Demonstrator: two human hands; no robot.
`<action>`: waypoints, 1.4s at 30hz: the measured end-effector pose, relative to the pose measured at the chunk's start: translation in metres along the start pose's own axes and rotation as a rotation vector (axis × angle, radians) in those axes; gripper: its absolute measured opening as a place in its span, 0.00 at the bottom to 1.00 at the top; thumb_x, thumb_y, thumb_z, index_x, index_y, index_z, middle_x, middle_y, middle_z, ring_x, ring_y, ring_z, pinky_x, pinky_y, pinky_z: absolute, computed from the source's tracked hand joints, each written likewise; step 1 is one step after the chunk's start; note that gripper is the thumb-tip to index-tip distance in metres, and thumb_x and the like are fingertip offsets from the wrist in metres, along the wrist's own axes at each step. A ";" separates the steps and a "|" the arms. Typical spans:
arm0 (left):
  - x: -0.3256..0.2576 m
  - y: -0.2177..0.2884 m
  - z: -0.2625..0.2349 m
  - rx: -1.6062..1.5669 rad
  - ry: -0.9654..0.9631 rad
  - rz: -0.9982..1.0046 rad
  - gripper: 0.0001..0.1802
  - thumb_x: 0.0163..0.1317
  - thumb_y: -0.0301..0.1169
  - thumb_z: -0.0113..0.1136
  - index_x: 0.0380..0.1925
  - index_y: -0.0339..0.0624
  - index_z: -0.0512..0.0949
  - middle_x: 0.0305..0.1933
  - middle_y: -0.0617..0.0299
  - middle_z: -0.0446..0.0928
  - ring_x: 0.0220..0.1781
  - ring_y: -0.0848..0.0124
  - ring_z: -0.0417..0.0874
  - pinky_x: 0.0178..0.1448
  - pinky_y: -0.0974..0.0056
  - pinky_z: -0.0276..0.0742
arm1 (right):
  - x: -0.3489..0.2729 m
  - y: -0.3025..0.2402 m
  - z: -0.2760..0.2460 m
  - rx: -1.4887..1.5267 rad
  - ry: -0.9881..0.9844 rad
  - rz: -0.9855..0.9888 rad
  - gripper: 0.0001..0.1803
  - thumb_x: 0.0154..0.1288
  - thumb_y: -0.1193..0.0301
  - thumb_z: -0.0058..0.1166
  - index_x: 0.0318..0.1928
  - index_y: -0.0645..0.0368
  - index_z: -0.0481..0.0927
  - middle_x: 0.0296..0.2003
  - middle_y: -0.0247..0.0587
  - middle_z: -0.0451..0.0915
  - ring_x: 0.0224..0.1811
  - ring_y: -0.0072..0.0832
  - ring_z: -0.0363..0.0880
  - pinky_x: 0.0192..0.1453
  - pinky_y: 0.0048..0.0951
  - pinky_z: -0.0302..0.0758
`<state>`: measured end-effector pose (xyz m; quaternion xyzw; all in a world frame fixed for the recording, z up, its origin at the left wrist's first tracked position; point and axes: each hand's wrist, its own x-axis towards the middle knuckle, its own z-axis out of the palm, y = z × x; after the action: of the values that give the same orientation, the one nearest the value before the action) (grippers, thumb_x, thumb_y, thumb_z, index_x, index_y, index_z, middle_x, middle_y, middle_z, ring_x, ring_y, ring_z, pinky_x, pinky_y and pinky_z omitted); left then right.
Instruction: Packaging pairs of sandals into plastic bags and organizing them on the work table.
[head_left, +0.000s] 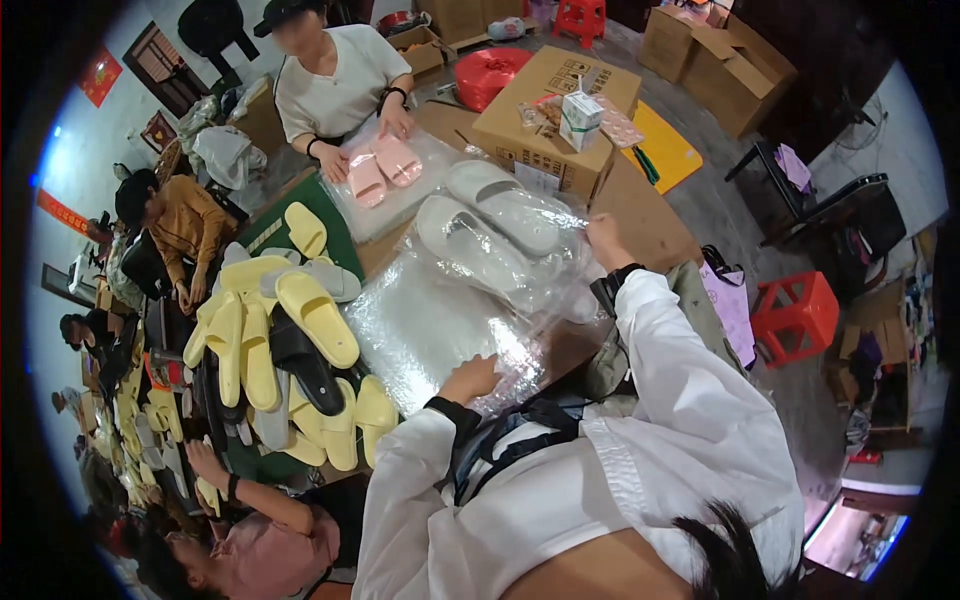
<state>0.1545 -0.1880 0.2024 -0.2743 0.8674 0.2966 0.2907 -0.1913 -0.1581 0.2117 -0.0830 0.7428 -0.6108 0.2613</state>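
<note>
A pair of light grey slippers (470, 240) lies inside a clear plastic bag (560, 265) in front of me. My right hand (606, 242) is closed on the bag's right edge, beside the slippers' heels. Nearer to me, my left hand (472, 379) has its fingers curled at the edge of a stack of flat clear plastic bags (420, 330); its fingertips are partly hidden, and I cannot make out what they hold. Both wrists show black bands at the white sleeves.
Yellow, black and grey slippers (255, 345) are heaped on the left. Across the table, a person's hands hold pink slippers (385, 168) on plastic. A cardboard box (555, 115) bears a small white box (581, 120). Red stools (795, 318) and other workers are around.
</note>
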 end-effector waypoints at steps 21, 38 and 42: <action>0.053 -0.030 0.083 -0.152 -0.041 -0.102 0.31 0.59 0.45 0.47 0.59 0.39 0.59 0.57 0.35 0.63 0.62 0.39 0.57 0.65 0.49 0.55 | 0.010 0.085 -0.031 0.015 -0.387 0.447 0.01 0.51 0.78 0.51 0.25 0.62 0.74 0.20 0.40 0.73 0.19 0.30 0.70 0.21 0.31 0.66; 0.040 -0.030 0.080 -0.121 -0.108 -0.016 0.36 0.62 0.53 0.37 0.65 0.46 0.48 0.62 0.26 0.48 0.61 0.37 0.59 0.65 0.44 0.53 | -0.003 0.121 -0.055 0.021 -0.298 0.122 0.23 0.55 0.65 0.49 0.53 0.57 0.69 0.43 0.42 0.74 0.37 0.38 0.73 0.40 0.39 0.72; 0.036 -0.030 0.087 0.043 -0.073 -0.046 0.35 0.62 0.50 0.38 0.65 0.44 0.48 0.62 0.23 0.44 0.56 0.38 0.67 0.63 0.48 0.58 | 0.019 0.118 -0.032 0.102 -0.266 0.168 0.20 0.55 0.66 0.51 0.49 0.57 0.71 0.40 0.43 0.75 0.36 0.37 0.73 0.37 0.36 0.72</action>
<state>0.1790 -0.1603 0.1105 -0.2769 0.8557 0.2811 0.3347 -0.1999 -0.1109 0.0974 -0.0876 0.6739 -0.6075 0.4113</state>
